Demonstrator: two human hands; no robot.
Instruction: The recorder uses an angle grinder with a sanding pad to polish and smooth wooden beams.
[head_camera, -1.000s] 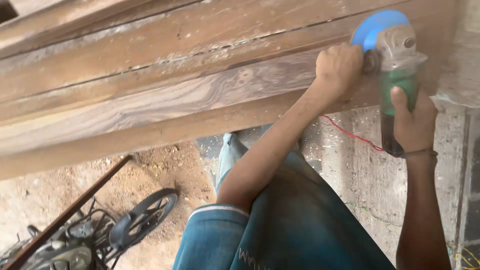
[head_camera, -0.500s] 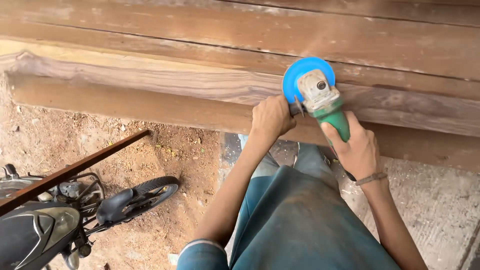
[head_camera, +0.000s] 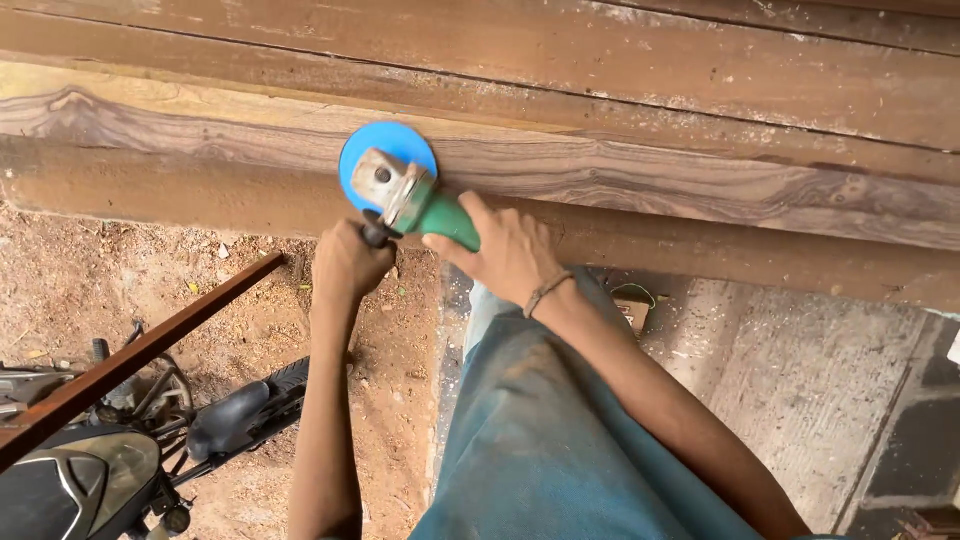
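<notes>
My right hand wraps the green grinder, left hand clenches its side handle; blue disc presses the plank lying left-right ahead.

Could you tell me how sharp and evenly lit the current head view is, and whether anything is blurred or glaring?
Head view: soft, even daylight with no harsh glare; the wood planks show crisp grain. The angle grinder with its blue disc, the left hand and the right hand are sharp, with little motion blur. The motorbike at lower left sits in dimmer shade.
</notes>
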